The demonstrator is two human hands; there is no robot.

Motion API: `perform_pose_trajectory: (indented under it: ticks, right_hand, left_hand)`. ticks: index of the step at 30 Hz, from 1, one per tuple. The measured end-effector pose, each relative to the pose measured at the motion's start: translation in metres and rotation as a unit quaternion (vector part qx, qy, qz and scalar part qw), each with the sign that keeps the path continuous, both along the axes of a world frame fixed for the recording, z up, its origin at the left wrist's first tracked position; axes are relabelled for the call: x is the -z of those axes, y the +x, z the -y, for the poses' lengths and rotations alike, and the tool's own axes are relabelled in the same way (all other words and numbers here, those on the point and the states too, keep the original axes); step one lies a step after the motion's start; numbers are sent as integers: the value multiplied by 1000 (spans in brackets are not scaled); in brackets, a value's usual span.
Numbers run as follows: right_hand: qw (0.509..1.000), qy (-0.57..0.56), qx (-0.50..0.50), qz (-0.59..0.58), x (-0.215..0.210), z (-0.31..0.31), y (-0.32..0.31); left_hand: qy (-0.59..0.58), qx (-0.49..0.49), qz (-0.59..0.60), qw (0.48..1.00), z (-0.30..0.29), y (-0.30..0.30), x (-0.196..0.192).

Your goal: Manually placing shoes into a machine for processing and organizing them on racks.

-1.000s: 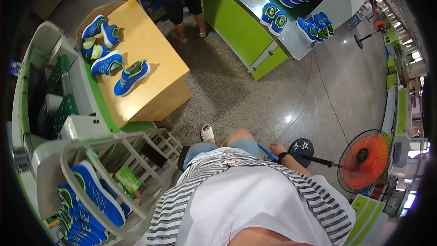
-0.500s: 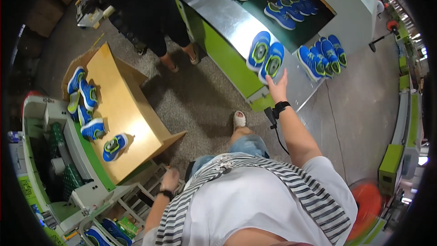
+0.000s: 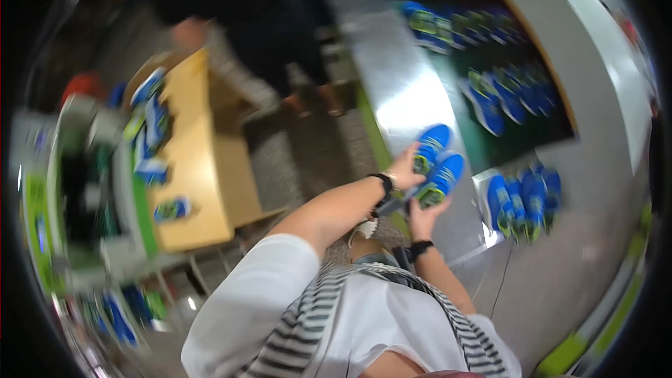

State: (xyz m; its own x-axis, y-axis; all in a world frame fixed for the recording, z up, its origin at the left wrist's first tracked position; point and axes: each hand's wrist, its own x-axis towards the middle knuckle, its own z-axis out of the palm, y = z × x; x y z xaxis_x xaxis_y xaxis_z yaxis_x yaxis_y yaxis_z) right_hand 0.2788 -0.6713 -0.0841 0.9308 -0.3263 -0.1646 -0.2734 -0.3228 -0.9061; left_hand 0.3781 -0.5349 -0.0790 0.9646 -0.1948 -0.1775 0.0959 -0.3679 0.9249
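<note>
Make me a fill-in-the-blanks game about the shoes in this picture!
1. The left hand and the right hand each grip a ____ shoe.
2. Both wrists wear a ____ band.
3. The two held shoes, one and the other, are above a shiny ____ counter.
4. More shoes lie on the ____ table at the left.

Missing words: blue; black; metal; wooden

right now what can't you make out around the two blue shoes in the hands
Head view only, motion-blurred throughout.
- Left hand on the upper blue and green shoe: grip blurred.
- Right hand under the lower blue shoe: fingers hidden by it.
- Blue shoes on the wooden table: smeared, uncountable.
- Person in dark clothes: blurred, cut off by the top edge.
</note>
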Motion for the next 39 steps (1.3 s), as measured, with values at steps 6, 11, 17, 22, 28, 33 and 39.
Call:
perform_pose_trajectory:
  ticks: [6,11,17,22,28,33,39]
  right_hand:
    - [996,6,-85,27,10,33,4]
    - [990,82,-113,-29,3,47,9]
    - [956,99,-245,-126,-36,-1,-25]
    - [766,69,-579,-269,-67,-128,-123]
    - [327,-52,-895,-299,-92,-298,-324]
    - [83,-108,-948,-286,-121,-371,-523]
    - [37,-99,-931,-349,-115,-417,-717]
  left_hand:
    - [74,33,-42,996,-83,-119,-4]
    - [177,-118,-245,946,-164,-349,28]
    - [219,-446,-608,620,-170,-613,-26]
    - [45,-628,-536,562,-123,-804,-43]
    - [-57,-770,-414,483,13,-885,-27]
    - [-236,-847,-276,389,107,-890,-7]
    - [-256,-889,-258,280,109,-895,-59]
